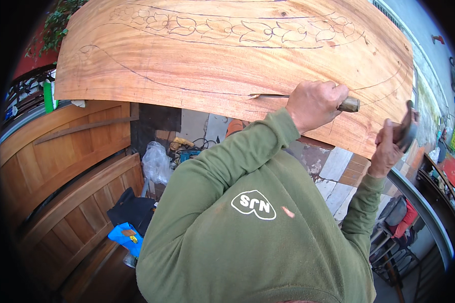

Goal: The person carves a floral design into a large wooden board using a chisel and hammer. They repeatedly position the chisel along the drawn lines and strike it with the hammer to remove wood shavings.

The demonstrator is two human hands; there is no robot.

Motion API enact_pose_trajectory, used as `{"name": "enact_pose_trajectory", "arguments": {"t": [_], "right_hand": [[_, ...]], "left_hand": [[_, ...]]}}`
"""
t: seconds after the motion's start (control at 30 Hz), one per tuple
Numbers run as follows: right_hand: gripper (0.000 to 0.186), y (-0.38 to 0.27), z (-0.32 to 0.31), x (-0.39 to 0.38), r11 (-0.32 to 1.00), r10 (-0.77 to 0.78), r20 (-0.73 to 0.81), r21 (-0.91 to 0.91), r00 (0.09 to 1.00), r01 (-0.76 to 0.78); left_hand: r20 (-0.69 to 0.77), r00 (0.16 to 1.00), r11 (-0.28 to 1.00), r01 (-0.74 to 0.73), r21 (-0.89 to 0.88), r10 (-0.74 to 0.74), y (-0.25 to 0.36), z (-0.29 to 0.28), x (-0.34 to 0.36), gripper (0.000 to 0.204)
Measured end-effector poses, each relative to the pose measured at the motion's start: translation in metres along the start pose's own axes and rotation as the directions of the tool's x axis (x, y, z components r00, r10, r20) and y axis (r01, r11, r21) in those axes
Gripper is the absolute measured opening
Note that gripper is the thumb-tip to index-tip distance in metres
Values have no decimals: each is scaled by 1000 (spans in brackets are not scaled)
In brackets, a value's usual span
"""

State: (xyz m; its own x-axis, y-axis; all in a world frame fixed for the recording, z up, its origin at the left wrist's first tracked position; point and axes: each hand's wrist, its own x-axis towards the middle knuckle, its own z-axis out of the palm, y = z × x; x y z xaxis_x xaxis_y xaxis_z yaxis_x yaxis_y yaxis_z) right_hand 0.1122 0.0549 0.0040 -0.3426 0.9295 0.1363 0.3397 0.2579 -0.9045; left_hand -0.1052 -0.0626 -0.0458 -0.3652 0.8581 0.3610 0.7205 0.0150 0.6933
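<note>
A broad wooden board (197, 70) lies across the upper part of the head view, with pencilled leaf motifs and long curved lines on it. My left hand (316, 103) is wrapped round a carving chisel (270, 96), held low against the board. The chisel's blade points left along a drawn curve near the near edge, with a small curl of wood at its tip. Its handle butt sticks out to the right of my fist. Off the board's right end, my right hand (387, 154) grips a dark mallet (408, 129), raised apart from the chisel. Its head is partly blurred.
Panelled wooden pieces (81, 202) stand at the left. Below the board are a clear plastic bag (157, 161), a blue power tool (187, 155) with cords, and a blue packet (126, 238). A metal rail (424, 214) runs along the right, near a person's red sleeve (408, 219).
</note>
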Motion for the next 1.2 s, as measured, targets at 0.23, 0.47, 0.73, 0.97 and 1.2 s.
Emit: {"name": "enact_pose_trajectory", "arguments": {"t": [0.23,0.47,0.73,0.97,1.2], "right_hand": [[68,11,66,-51,997,-31,-37,-75,999,28],[23,-28,-4,8,941,58,-159,337,986,-1],[74,9,52,-54,967,-195,85,-151,977,207],[67,-37,36,-21,888,7,-392,426,920,175],[55,28,26,-42,978,-120,56,-163,991,128]], "left_hand": [[45,999,1000,-6,4,6,-3,3,-1,27],[8,1000,1000,-15,16,15,-7,-7,-6,27],[1,997,996,-77,-41,77,-9,-17,-11,29],[2,996,995,-91,-44,91,-5,-26,-10,28],[26,997,997,-73,-10,73,-14,-23,-18,26]]}}
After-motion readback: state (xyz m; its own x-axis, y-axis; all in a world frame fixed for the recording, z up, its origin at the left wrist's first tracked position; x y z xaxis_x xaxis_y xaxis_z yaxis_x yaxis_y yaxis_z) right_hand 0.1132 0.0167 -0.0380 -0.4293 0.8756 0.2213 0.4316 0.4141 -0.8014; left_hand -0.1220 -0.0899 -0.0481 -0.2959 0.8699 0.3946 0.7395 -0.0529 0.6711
